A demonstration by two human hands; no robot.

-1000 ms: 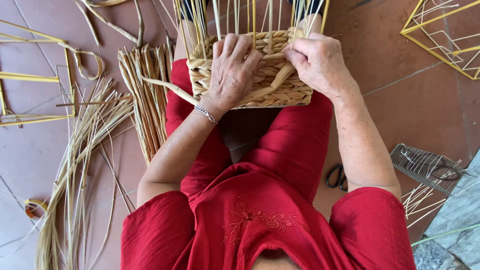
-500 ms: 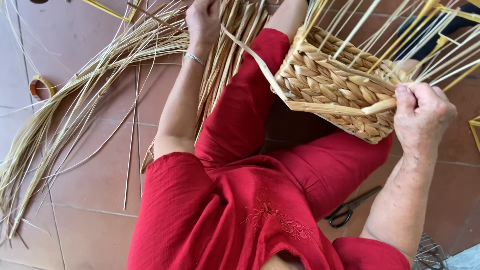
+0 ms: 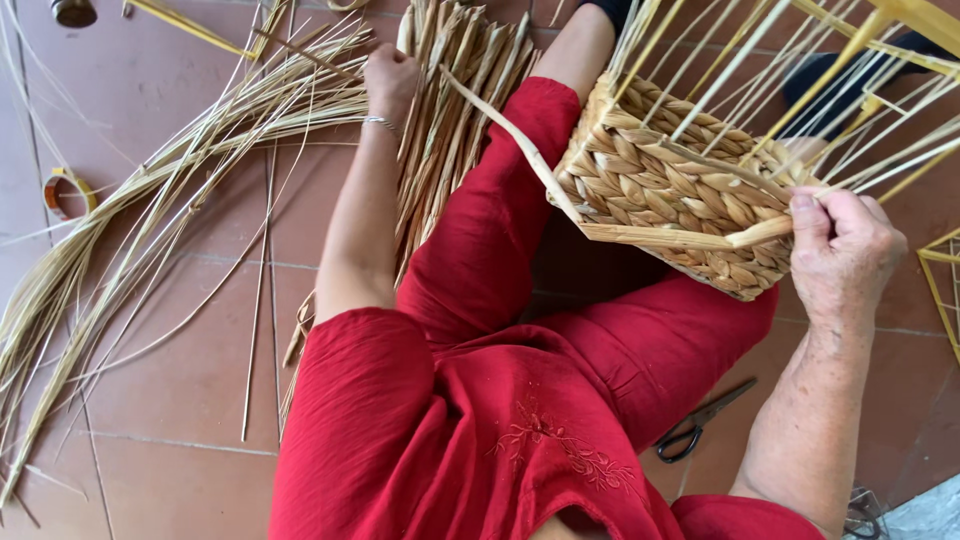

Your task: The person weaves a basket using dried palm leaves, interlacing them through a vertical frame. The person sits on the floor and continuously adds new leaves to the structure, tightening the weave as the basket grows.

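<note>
I sit on the floor in red clothes with a half-woven straw basket (image 3: pixel 672 200) resting on my right leg, its upright stakes pointing away. My right hand (image 3: pixel 838 255) grips the basket's near rim and pinches a flat weaving strand against it. A loose strand end (image 3: pixel 500 125) runs from the basket toward my left side. My left hand (image 3: pixel 390 78), with a bracelet at the wrist, reaches out to the left and closes on strands in the bundle of flat straw (image 3: pixel 445 130) lying on the floor.
Long thin reeds (image 3: pixel 150 220) fan across the tiled floor at left. A roll of tape (image 3: pixel 68 190) lies near them. Black scissors (image 3: pixel 700 425) lie by my right knee. A yellow wire frame (image 3: pixel 940 290) stands at the right edge.
One second ago both hands were on the basket. My left hand has let go and reached left to the straw bundle; the basket has tilted and moved right, held by my right hand.
</note>
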